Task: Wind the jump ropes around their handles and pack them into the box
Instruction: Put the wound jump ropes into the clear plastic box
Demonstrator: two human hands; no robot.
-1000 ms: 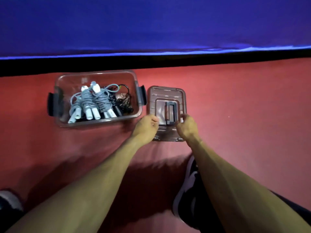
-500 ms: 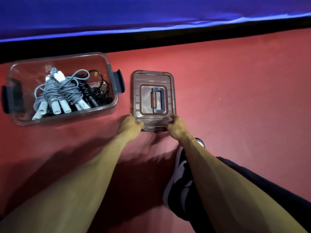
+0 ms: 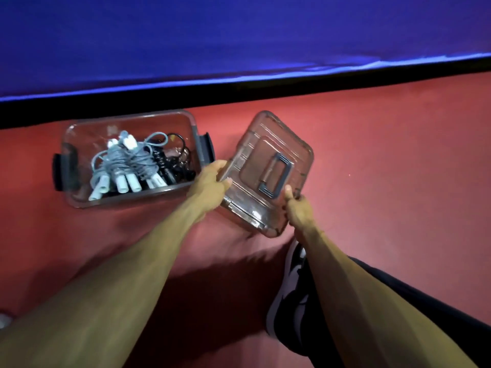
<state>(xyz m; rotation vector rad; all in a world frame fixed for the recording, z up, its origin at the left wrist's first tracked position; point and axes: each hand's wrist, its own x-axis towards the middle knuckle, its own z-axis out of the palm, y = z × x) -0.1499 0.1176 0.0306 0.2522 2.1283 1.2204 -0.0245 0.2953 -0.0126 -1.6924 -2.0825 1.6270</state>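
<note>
Already the winding looked finished: the jump ropes [image 3: 138, 166] lay bundled around their handles inside the clear box [image 3: 79, 197], which sat on the red floor [image 3: 385, 168] to my left, just below the blue mat [image 3: 239, 35]. What remained, as I judged it, was only to set the lid [image 3: 268, 166] on and close the black latches [image 3: 206, 148] at each end. I had that lid off the floor and tilted, apart from the box, near its right end. My left hand [image 3: 210, 183] gripped its left edge, thumb on top and fingers curled under; my right hand [image 3: 297, 208] pinched its near right corner, thumb pressed on the upper face.

As for counts: one box, one lid with one folding handle [image 3: 276, 179] in its middle, two latches. Of ropes I could make out a grey bundle with white handles and a black one beside it; I counted about five white handle ends, so the grey tangle might have been more than one rope, and I could not tell for sure.
</note>
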